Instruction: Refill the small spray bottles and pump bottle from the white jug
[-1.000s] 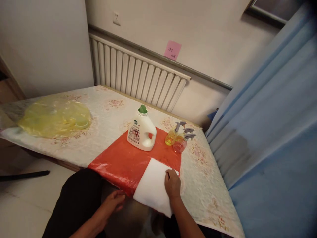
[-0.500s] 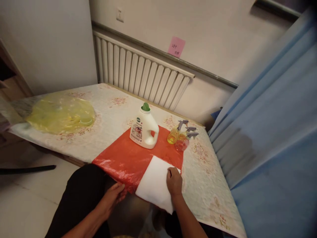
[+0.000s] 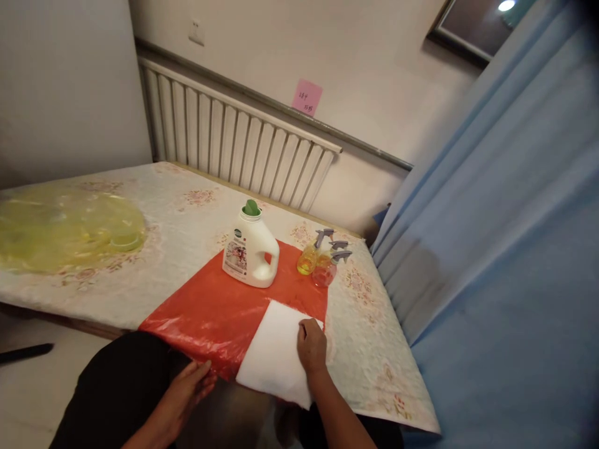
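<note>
My left hand (image 3: 189,388) is at the near edge of a red plastic sheet (image 3: 201,312), its thumb above and its curled fingers below that edge. A white cloth (image 3: 271,355) lies flat over the sheet's near right corner and hangs slightly past the table edge. My right hand (image 3: 312,345) is closed in a fist at the cloth's right side. Beyond the hands, a white jug (image 3: 253,249) with a green spout in its uncapped neck stands upright on the sheet. To its right are several small spray bottles, one yellow (image 3: 305,262) and one pink (image 3: 324,274).
The table has a flowered cloth (image 3: 178,218). A yellow plastic bag (image 3: 70,224) lies at the left, with a pale green round cap (image 3: 125,242) by it. A radiator (image 3: 234,137) runs along the wall behind, and a blue curtain (image 3: 491,249) hangs at the right.
The view has turned to the right, so everything sits further left in the picture. Both hands keep about the same places on the red sheet and the white cloth.
</note>
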Tool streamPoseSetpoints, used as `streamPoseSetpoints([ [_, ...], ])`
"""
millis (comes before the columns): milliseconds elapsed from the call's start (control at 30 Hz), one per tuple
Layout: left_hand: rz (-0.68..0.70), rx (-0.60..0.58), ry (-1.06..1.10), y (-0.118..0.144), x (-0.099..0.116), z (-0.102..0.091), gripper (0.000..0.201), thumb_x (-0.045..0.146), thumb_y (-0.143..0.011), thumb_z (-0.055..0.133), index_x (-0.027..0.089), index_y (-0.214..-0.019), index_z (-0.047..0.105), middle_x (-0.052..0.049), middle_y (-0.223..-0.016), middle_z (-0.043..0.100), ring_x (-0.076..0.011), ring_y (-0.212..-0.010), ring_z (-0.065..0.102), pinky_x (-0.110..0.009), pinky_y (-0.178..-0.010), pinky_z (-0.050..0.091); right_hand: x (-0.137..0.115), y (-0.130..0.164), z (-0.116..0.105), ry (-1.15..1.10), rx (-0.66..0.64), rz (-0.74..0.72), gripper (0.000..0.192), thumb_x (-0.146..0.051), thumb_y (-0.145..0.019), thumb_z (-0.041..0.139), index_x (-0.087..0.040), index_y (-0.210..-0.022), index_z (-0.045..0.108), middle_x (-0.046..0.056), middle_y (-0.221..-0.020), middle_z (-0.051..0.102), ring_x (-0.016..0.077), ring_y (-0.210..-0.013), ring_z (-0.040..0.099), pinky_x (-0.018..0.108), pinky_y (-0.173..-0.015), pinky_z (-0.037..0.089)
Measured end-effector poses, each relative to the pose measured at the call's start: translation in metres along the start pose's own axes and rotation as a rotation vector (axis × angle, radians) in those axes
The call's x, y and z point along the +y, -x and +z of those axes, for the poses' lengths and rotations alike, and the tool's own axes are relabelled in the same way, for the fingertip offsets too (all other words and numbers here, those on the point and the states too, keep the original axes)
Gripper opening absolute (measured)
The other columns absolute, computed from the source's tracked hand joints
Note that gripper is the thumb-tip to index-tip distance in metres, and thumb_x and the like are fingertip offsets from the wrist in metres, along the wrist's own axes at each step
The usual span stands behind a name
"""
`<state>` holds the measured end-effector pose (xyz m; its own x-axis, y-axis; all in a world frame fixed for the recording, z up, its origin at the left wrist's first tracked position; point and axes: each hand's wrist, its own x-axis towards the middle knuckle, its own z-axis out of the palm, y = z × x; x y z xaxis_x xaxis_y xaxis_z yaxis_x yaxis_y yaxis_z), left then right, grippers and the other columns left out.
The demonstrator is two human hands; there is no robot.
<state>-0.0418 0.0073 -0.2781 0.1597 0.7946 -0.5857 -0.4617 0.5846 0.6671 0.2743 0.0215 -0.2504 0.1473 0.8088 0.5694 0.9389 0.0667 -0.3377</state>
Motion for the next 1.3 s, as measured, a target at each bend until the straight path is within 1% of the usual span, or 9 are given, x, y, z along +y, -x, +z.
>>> streamPoseSetpoints([
  [133,-0.025,0.009,-0.016,-0.004,-0.001,-0.001,0.011,0.016,-0.08,0.073,0.018,-0.081,0.062,-0.001,-0.07,0.072,-0.0137,-0.065,0.069,-0.023,-0.065,0.055,-0.001,-0.001,-0.001,-0.005,-0.002,0.009,0.02,-0.009,-0.085,0.045,-0.02,-0.085,0.062,0.004,-0.081,0.065,0.0195,-0.077,0.06,0.029,-0.072,0.045],
  [267,-0.113,0.051,-0.092,-0.009,-0.007,-0.003,0.016,0.015,-0.073,0.078,0.017,-0.075,0.062,-0.001,-0.065,0.071,-0.0132,-0.057,0.067,-0.021,-0.058,0.053,-0.003,-0.002,-0.003,0.0,-0.003,0.016,0.021,-0.008,-0.086,0.044,-0.019,-0.085,0.062,0.004,-0.081,0.065,0.0197,-0.077,0.06,0.029,-0.072,0.045],
  [400,-0.215,-0.036,-0.204,-0.009,-0.018,-0.002,0.025,0.027,-0.065,0.085,0.018,-0.071,0.061,-0.001,-0.063,0.07,-0.0147,-0.057,0.066,-0.022,-0.056,0.052,-0.003,-0.003,-0.002,0.019,0.002,0.021,0.023,-0.007,-0.086,0.044,-0.02,-0.085,0.063,0.003,-0.08,0.064,0.0185,-0.076,0.059,0.028,-0.072,0.044],
  [567,-0.155,-0.116,-0.335,-0.002,-0.028,0.007,0.042,0.052,-0.054,0.087,0.021,-0.072,0.064,0.0,-0.064,0.071,-0.0141,-0.057,0.064,-0.021,-0.055,0.051,-0.002,-0.004,-0.002,0.031,0.01,0.028,0.024,-0.005,-0.084,0.045,-0.021,-0.083,0.063,0.002,-0.079,0.064,0.018,-0.074,0.059,0.027,-0.069,0.044],
  [767,-0.19,-0.243,-0.345,0.005,-0.026,0.014,0.051,0.062,-0.047,0.087,0.02,-0.065,0.063,0.0,-0.059,0.067,-0.0112,-0.051,0.058,-0.018,-0.048,0.044,-0.003,-0.003,-0.002,0.024,0.003,0.034,0.024,-0.005,-0.084,0.044,-0.021,-0.083,0.062,0.003,-0.08,0.063,0.0184,-0.075,0.059,0.027,-0.07,0.043],
  [867,-0.19,-0.329,-0.349,0.012,-0.022,0.018,0.049,0.061,-0.051,0.085,0.021,-0.073,0.068,-0.001,-0.063,0.069,-0.0122,-0.054,0.059,-0.02,-0.052,0.045,-0.003,-0.003,-0.002,0.02,-0.004,0.037,0.023,-0.006,-0.085,0.044,-0.02,-0.083,0.062,0.003,-0.08,0.063,0.0184,-0.076,0.059,0.027,-0.07,0.043],
  [967,-0.161,-0.392,-0.332,0.019,-0.018,0.022,0.057,0.061,-0.055,0.083,0.024,-0.096,0.072,-0.002,-0.07,0.07,-0.0143,-0.061,0.062,-0.022,-0.057,0.047,-0.003,-0.003,-0.003,0.018,-0.009,0.043,0.023,-0.006,-0.086,0.044,-0.02,-0.084,0.062,0.003,-0.08,0.063,0.0185,-0.076,0.059,0.027,-0.07,0.043],
  [1067,-0.121,-0.409,-0.329,0.023,-0.016,0.026,0.069,0.062,-0.058,0.08,0.028,-0.116,0.067,-0.002,-0.074,0.07,-0.0159,-0.061,0.062,-0.025,-0.058,0.047,-0.003,-0.003,-0.003,0.015,-0.012,0.046,0.023,-0.007,-0.086,0.044,-0.02,-0.084,0.062,0.003,-0.08,0.063,0.0186,-0.076,0.059,0.028,-0.07,0.043],
  [1300,-0.118,-0.418,-0.325,0.016,-0.018,0.023,0.068,0.058,-0.061,0.081,0.029,-0.121,0.064,-0.001,-0.072,0.07,-0.014,-0.055,0.059,-0.024,-0.054,0.044,-0.003,-0.003,-0.003,0.016,-0.012,0.047,0.023,-0.005,-0.085,0.044,-0.02,-0.084,0.062,0.003,-0.08,0.063,0.0183,-0.075,0.058,0.027,-0.07,0.043],
])
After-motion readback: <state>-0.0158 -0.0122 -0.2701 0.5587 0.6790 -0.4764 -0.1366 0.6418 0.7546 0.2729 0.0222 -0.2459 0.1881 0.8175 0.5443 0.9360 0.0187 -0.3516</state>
